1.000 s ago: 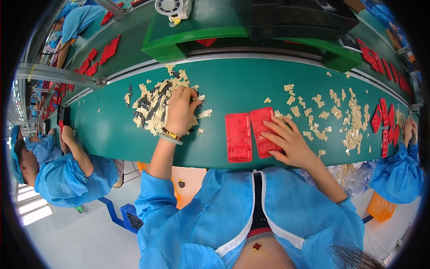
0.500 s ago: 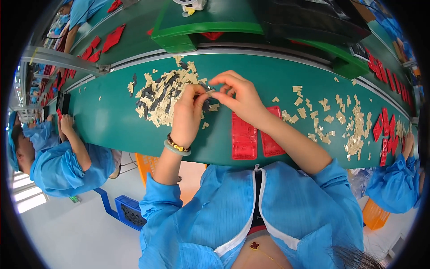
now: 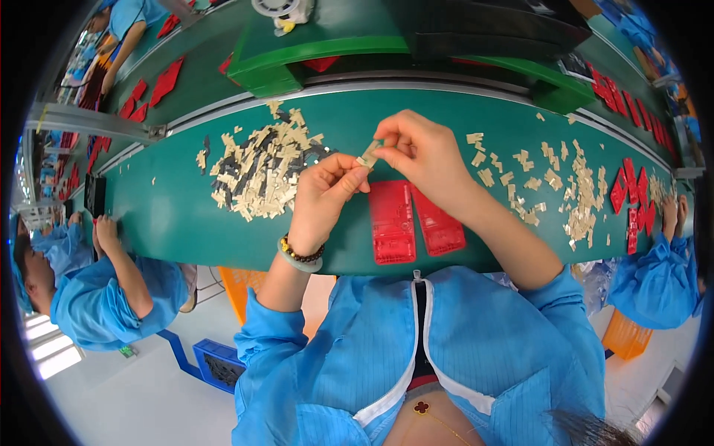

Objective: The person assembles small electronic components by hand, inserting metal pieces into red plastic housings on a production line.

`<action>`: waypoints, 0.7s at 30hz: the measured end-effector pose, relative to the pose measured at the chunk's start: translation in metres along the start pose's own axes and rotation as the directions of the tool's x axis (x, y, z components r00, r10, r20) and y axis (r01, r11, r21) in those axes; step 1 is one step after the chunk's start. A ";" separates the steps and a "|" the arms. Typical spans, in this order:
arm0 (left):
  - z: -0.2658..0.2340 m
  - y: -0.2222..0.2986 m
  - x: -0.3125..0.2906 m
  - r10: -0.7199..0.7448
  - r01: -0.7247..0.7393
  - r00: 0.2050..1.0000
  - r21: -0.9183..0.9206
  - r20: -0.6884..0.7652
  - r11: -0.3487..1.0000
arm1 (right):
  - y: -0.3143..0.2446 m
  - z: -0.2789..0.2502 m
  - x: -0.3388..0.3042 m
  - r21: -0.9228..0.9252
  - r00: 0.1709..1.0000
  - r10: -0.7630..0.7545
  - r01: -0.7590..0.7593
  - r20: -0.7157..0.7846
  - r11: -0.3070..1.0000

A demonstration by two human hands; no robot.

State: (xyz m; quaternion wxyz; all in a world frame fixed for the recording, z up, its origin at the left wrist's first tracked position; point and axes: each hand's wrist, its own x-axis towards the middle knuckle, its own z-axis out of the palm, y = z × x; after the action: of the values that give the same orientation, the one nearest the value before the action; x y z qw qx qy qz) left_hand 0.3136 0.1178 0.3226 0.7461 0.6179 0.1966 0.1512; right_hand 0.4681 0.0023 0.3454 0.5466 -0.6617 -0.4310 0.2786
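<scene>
A small cream strip-like piece [image 3: 367, 158] is pinched between the fingertips of both hands, above the green table. My left hand [image 3: 324, 187] holds its lower end with thumb and forefinger. At its upper end, the thumb and fingers of my right hand [image 3: 422, 151] are closed. Just below the hands lie two red plastic housings [image 3: 392, 227], side by side and slightly splayed. A heap of small cream and dark grey pieces [image 3: 256, 175] spreads to the left of my left hand. The fingers partly cover the held piece.
Loose cream pieces [image 3: 584, 201] lie scattered on the right, with red parts [image 3: 631, 189] beyond them. A green raised shelf [image 3: 327, 48] and a black box [image 3: 498, 30] stand at the back. Co-workers in blue sit left [image 3: 111, 297] and right [image 3: 654, 286].
My hands have turned the cream piece, which now shows more of its length. The right hand has shifted slightly away from the left. The whole view has moved a little.
</scene>
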 end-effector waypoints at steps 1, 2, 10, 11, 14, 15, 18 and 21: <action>0.002 0.001 0.001 0.006 -0.006 1.000 -0.039 0.007 0.999 | -0.001 -0.003 -0.006 -0.159 0.981 -0.194 0.188 -0.019 0.969; 0.008 0.003 0.001 0.005 -0.005 1.000 -0.038 0.019 0.999 | -0.002 -0.005 -0.011 -0.315 0.925 -0.380 0.359 -0.004 0.879; 0.036 0.018 -0.002 0.375 -0.363 0.925 0.431 0.059 0.826 | -0.002 -0.020 -0.043 -0.143 0.962 -0.273 0.268 -0.017 0.953; 0.037 0.015 0.002 0.439 -0.446 0.885 0.559 0.156 0.699 | 0.001 -0.024 -0.046 -0.102 0.975 -0.221 0.219 -0.011 0.970; 0.055 0.018 -0.006 0.564 -0.683 0.729 0.473 0.388 0.557 | 0.030 -0.039 -0.060 -0.137 0.960 -0.275 0.266 -0.046 0.954; 0.060 0.020 -0.014 0.561 -0.732 0.682 0.446 0.470 0.516 | 0.037 -0.050 -0.070 -0.187 0.977 -0.196 0.178 -0.085 0.966; 0.075 0.022 -0.016 0.477 -0.766 0.642 0.479 0.601 0.428 | 0.058 -0.108 -0.093 -0.356 0.989 0.068 -0.111 -0.132 0.928; 0.067 -0.009 -0.011 0.390 -0.555 0.821 0.425 0.417 0.715 | 0.089 -0.128 -0.108 -0.672 0.974 -0.148 -0.007 -0.173 0.740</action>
State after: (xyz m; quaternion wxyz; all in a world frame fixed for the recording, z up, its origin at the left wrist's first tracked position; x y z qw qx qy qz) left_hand 0.3356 0.0535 0.3260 0.5022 0.8434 -0.0508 0.1843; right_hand 0.5485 -0.1566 0.2807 0.3266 -0.8226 -0.4652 0.0115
